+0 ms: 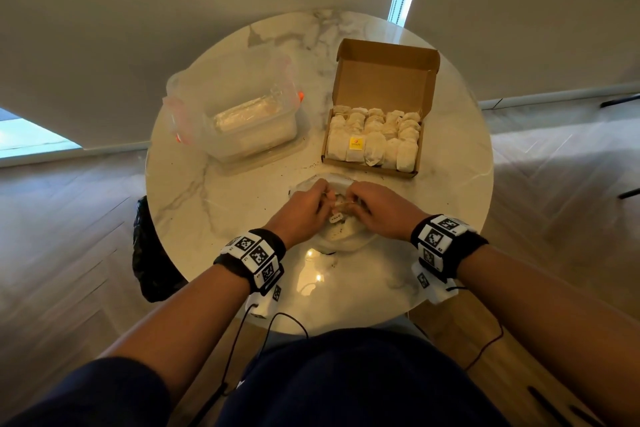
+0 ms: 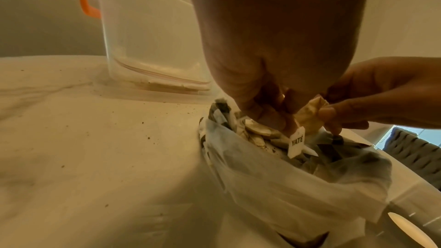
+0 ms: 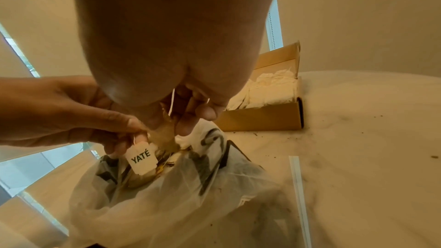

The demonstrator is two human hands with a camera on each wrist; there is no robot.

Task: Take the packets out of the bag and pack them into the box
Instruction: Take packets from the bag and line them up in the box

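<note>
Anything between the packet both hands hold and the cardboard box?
Nothing visible. Left hand and right hand pinch the packet over the bag; only bare table lies before the open box.

dim warm light, warped edges

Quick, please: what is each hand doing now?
Left hand: pinches the small white paper tag.
Right hand: pinches the crumpled beige tea packet.
</note>
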